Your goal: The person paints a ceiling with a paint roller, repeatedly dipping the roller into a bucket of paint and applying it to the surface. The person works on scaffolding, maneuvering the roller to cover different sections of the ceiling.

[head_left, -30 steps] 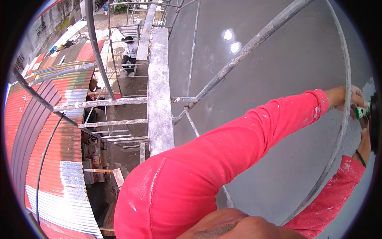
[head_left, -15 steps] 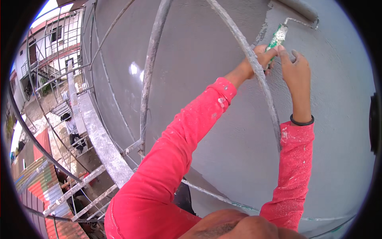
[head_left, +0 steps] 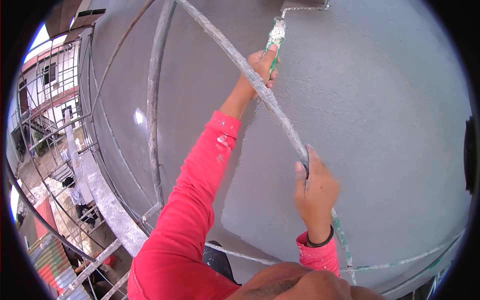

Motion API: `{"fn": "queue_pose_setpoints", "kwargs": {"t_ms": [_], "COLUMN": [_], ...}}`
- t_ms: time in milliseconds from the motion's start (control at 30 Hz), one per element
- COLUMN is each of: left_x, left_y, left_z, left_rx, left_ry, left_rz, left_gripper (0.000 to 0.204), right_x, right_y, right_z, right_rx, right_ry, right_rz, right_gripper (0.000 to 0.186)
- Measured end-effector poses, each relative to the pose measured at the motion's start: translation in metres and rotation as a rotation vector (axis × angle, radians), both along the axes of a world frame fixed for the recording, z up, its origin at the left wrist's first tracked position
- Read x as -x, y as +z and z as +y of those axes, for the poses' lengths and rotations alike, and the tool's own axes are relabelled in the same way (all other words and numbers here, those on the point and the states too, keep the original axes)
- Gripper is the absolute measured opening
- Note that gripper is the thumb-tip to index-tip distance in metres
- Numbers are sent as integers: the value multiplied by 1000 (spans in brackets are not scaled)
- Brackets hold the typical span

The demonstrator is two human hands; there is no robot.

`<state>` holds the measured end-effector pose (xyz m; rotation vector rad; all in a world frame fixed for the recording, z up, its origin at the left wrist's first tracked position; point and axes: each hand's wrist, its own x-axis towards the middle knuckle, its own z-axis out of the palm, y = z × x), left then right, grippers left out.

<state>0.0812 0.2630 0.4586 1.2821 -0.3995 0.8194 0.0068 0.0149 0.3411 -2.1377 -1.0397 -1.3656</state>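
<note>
Near the top centre, my left hand grips the green, paint-spattered handle of a paint roller. Its wire frame reaches up to the roller, partly visible at the top edge against the grey wall. A crusted diagonal scaffold tube crosses in front of my left wrist. Lower right, my right hand is closed around this same tube. A boundary between darker and lighter grey coating runs down the wall beside my left forearm.
Scaffold tubes and a long narrow plank run along the left. A co-worker in a pale top is on the scaffolding lower down. A white building and corrugated roofing show beyond.
The view has swung toward the wall. My left hand has raised the roller, while my right hand has left the handle and moved down to grip the scaffold tube.
</note>
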Motion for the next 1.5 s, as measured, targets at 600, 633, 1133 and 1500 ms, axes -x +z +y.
{"fn": "queue_pose_setpoints", "kwargs": {"t_ms": [600,633,1133,1500], "left_x": [-63,-63,17,62], "left_y": [162,157,-93,-251], "left_z": [76,73,24,9], "left_rx": [-93,-68,56,16], "left_ry": [-115,-98,-75,-45], "left_rz": [-123,-96,282,490], "left_gripper": [54,54,58,61], "right_x": [-4,-4,-3,-7], "right_y": [-10,-11,-9,-12], "right_z": [7,8,5,4], "right_rx": [11,15,-7,-25], "right_ry": [-66,-69,-51,-37], "right_rz": [-13,-9,-27,-51], "right_gripper": [46,47,51,50]}}
